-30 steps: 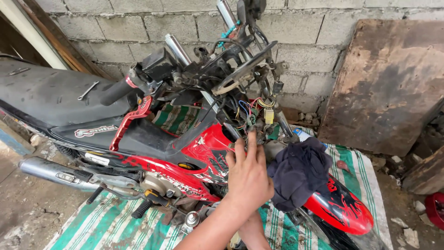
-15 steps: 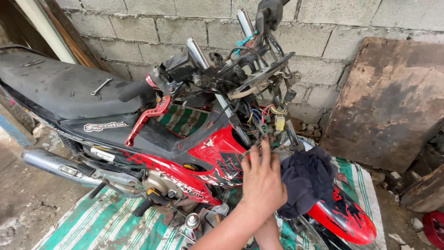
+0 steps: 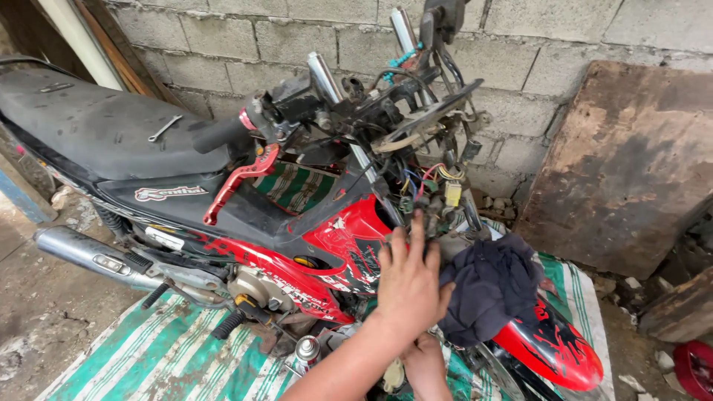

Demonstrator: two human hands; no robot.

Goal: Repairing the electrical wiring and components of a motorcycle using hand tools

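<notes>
A red and black motorcycle [image 3: 338,230] with its front panels stripped leans over a green striped tarp [image 3: 148,356]. My left hand [image 3: 407,286] lies flat with fingers spread on the frame just below the bare wiring [image 3: 431,182]. Its thumb touches a dark blue cloth [image 3: 494,289] draped over the front fork above the red fender [image 3: 553,349]. My right hand [image 3: 425,365] is lower down, under my left wrist and largely hidden, so its grip cannot be told.
A small wrench [image 3: 165,128] lies on the black seat [image 3: 82,134]. A chrome exhaust [image 3: 82,252] sticks out at the left. A spray can [image 3: 306,350] stands under the engine. A rusty metal sheet [image 3: 624,163] leans on the block wall [image 3: 260,37].
My left hand stays on the same spot of the frame beside the cloth. The view has shifted slightly, showing more of the handlebars.
</notes>
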